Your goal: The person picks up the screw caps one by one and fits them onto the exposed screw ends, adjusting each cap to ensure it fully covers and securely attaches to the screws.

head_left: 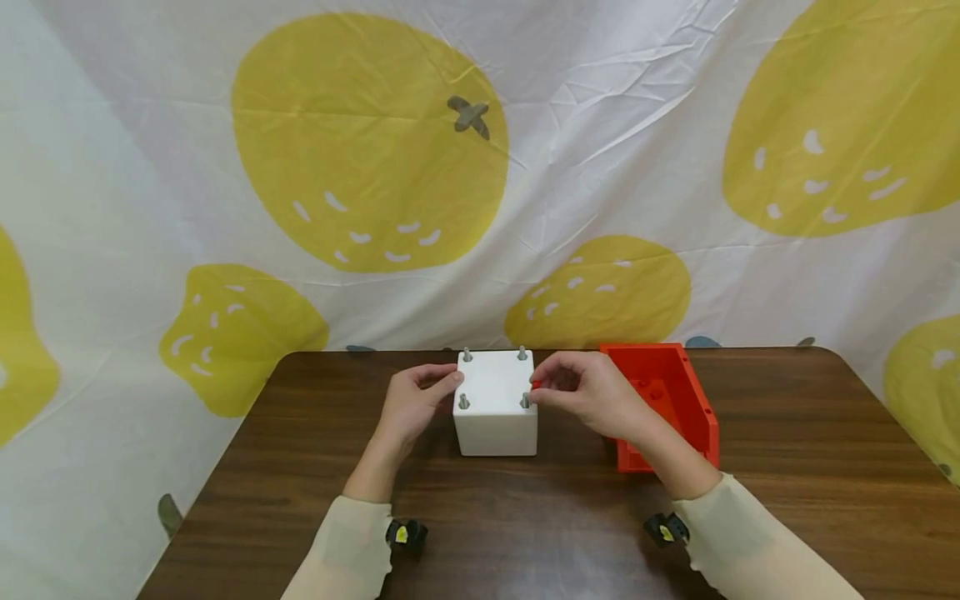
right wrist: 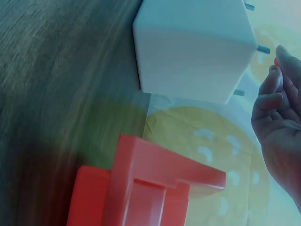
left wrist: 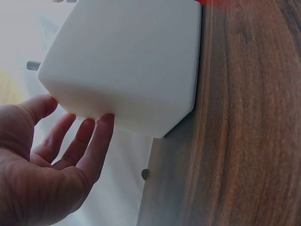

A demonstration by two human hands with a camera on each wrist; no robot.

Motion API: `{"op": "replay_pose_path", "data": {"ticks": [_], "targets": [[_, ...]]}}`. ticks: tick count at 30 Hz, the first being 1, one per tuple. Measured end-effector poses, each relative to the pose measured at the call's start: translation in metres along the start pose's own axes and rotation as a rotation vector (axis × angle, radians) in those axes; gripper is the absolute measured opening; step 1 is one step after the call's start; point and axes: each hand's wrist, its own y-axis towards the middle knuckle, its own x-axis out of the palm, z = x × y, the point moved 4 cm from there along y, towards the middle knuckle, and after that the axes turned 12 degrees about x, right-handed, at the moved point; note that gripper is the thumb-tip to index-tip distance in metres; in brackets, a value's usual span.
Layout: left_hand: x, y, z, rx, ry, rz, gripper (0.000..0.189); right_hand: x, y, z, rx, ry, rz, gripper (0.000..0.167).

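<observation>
A white block stands on the table, with several threaded metal studs rising from its top corners, one of them a front right stud. My left hand rests against the block's left side, fingertips on that face and thumb at the upper edge; in the left wrist view the fingers are only slightly bent. Between thumb and fingertips, my right hand pinches a small red piece, mostly covered by the fingers. It is held just above the level of the stud tops, near the block's right edge.
To the right of the block sits a red open bin, partly behind my right forearm; small red pieces lie inside it. The dark wooden table ends at a hanging cloth printed with yellow fruit.
</observation>
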Motion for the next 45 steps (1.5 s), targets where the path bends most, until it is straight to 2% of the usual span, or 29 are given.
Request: {"op": "replay_pose_path", "data": {"ticks": [12,45], "targets": [[-0.001,0.0,0.0,0.003,0.004,-0.006,0.028,0.007,0.004,-0.001,-0.022,0.002,-0.006,0.02],[-0.001,0.001,-0.001,0.013,-0.001,-0.007,0.028,0.013,0.009,-0.002,0.024,-0.078,-0.044,0.016]]}}
